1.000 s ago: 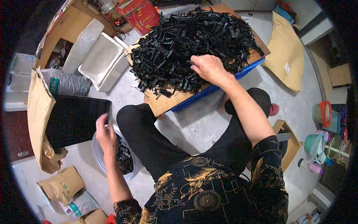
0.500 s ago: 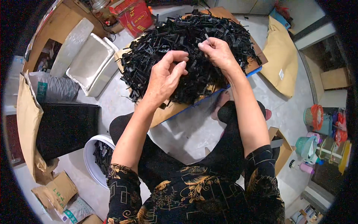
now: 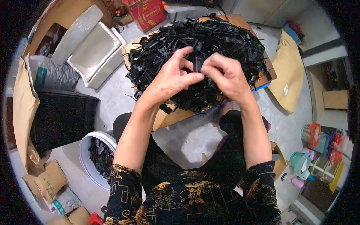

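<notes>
**Both hands pinching one black plastic part over the pile**

Landmark: pile of black plastic parts (image 3: 195,56), heaped on a cardboard sheet (image 3: 168,116) with a blue edge showing at its near right side.

- Left hand (image 3: 172,80): above the near half of the pile, fingers curled, thumb and forefinger closed on a small black plastic part (image 3: 195,62).
- Right hand (image 3: 225,77): just right of the left hand, fingertips touching it, also pinched on the same part. The part is held between both hands, lifted clear of the pile top. Exact shape of the part is hard to tell against the black heap behind.
- White bucket (image 3: 92,155): near-left of the pile, on the floor beside the person's left knee, with black parts inside.
- White foam box (image 3: 95,52): left of the pile, open, with its foam lid (image 3: 77,32) leaning just beyond it.
- Black bag (image 3: 62,118): further left of the pile, between foam box and bucket.
- Red carton (image 3: 150,15): beyond the pile, at its far left.
- Tan paper sack (image 3: 288,71): right of the pile, flat on the floor.
- Person sits with dark trousers, knees under the near edge of the cardboard, patterned black-and-gold sleeves.
</notes>
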Available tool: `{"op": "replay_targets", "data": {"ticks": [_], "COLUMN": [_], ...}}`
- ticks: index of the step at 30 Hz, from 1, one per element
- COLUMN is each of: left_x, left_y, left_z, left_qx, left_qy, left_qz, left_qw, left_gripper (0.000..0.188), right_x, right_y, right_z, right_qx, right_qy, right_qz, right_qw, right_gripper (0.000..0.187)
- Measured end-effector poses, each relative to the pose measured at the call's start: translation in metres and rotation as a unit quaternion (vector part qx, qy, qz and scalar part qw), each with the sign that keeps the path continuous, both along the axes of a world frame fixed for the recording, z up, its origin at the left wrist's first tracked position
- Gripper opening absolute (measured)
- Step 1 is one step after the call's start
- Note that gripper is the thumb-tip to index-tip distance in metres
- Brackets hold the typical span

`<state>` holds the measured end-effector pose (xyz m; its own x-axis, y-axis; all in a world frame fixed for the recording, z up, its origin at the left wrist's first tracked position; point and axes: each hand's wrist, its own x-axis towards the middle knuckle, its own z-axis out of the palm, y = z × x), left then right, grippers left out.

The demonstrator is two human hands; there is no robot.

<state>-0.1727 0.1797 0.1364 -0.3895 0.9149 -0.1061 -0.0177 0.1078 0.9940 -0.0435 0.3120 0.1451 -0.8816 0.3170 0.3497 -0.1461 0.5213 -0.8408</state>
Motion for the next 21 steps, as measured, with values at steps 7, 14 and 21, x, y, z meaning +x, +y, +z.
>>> {"op": "replay_targets", "data": {"ticks": [7,14,21], "left_x": [-0.003,0.003,0.006], "left_y": [-0.003,-0.002,-0.001], "left_z": [-0.004,-0.011,-0.015], "left_qx": [-0.050,0.001,-0.003], "left_qy": [-0.059,-0.153,-0.155], "left_qz": [-0.082,-0.133,-0.117], "left_qw": [0.994,0.979,0.981], "left_gripper": [0.060,0.047,0.043], "right_x": [0.001,0.006,0.006], "right_y": [-0.010,-0.007,-0.006], "right_z": [0.001,0.003,-0.001], "right_qx": [0.008,-0.083,-0.041], "right_qy": [-0.002,-0.042,-0.037], "right_qz": [0.047,0.105,0.089], "right_qw": [0.999,0.990,0.994], "right_gripper": [0.004,0.004,0.005]}}
